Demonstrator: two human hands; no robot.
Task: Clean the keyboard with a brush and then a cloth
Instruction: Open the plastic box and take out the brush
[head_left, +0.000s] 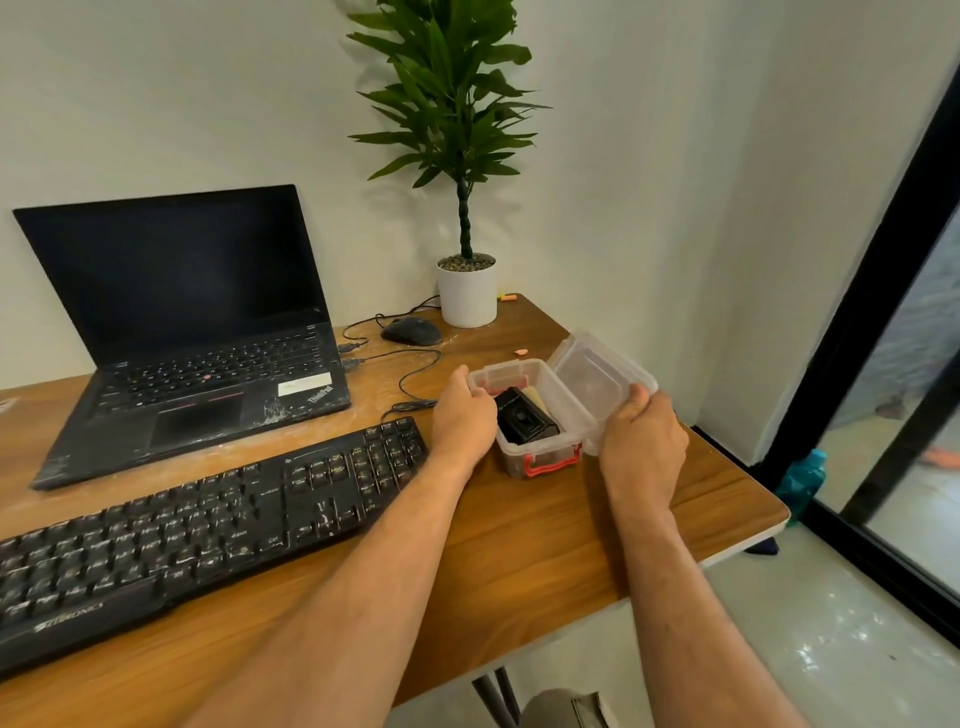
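left hand (464, 415): bare | right hand (644, 441): bare | forearms: bare, no sleeves, watch or rings visible

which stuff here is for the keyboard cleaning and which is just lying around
For the job: keyboard; plastic box held by the left hand; its lid in the right hand.
Lying about: laptop, mouse, potted plant.

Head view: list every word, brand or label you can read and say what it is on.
"ThinkPad": laptop palm rest, right corner.
"Ctrl": a key on the keyboard.
Brand lettering on the keyboard's front edge: too blurred to read.
White sticker on laptop: unreadable.
Other key legends: too small.
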